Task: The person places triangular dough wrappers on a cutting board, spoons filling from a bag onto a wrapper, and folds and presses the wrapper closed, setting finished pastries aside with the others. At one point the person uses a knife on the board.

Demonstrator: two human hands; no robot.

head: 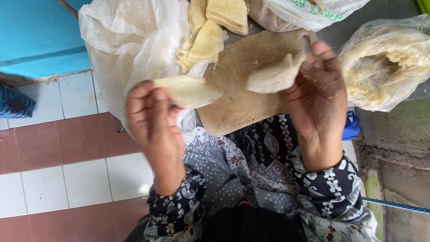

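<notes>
Two pale, flat pieces of dough-like sheet are held above a worn wooden board, one per hand. Left hand, slightly motion-blurred, has fingers curled shut on the left piece, which juts toward the board; right hand pinches the right piece between thumb and fingers, remaining fingers loosely extended. More folded pieces lie on a white plastic bag beyond the board; a clear bag of similar material sits right.

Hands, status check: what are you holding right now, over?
Left hand grips one pale dough piece. Right hand grips a second piece. Both raised over the wooden board. Nothing between them.
</notes>
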